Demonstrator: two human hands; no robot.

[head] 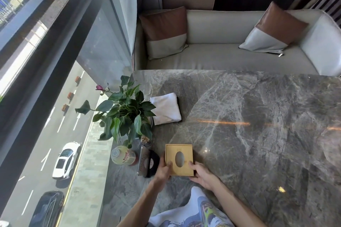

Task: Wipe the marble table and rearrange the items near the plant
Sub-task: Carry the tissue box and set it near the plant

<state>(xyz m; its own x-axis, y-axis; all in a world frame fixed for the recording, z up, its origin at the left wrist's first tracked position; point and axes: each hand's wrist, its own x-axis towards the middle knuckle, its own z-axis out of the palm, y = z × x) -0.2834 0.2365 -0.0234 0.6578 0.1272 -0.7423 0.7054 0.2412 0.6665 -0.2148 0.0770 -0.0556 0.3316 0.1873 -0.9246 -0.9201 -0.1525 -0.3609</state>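
Note:
A square wooden tissue box point(179, 158) with an oval opening stands on the grey marble table point(258, 125), near its front left. My left hand point(163, 171) grips the box's near left corner, thumb on top. My right hand point(202, 174) holds the near right corner. A leafy potted plant point(125, 114) stands at the table's left edge by the window. A folded white cloth point(165, 108) lies just right of the plant.
A bottle with a yellow-green drink point(122, 155), a clear upright card holder point(141, 160) and a black round object point(153, 162) sit left of the box. A wine glass point(148, 90) stands behind the plant. A pale sofa point(230, 51) with two cushions faces the table's far edge.

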